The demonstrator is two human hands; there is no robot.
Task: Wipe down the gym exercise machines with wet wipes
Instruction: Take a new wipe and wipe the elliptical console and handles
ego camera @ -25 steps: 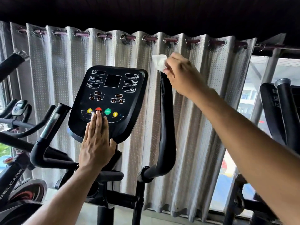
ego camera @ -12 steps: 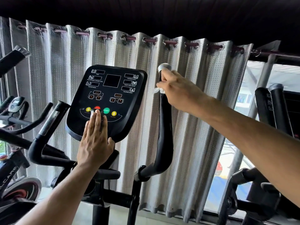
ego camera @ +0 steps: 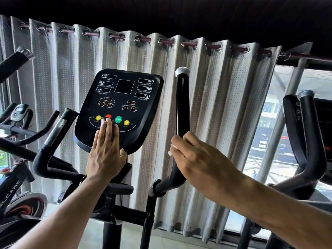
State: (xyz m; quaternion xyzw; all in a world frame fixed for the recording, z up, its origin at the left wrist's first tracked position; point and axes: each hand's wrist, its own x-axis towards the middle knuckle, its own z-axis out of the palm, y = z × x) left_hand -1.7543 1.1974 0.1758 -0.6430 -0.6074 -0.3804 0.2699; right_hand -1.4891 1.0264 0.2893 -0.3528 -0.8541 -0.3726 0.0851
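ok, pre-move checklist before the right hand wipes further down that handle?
1. Wipe in right hand: ok, white wipe shows at the fingertips.
2. Wipe against handle: ok, the hand wraps the bar about mid-height.
3. Path below clear: ok, bare bar down to the joint.
4. Left hand bracing console: ok, flat on its lower edge.
5. Left fingertips off the buttons: not ok, they cover the area by the red button.
6. Wipe wet enough: cannot tell.
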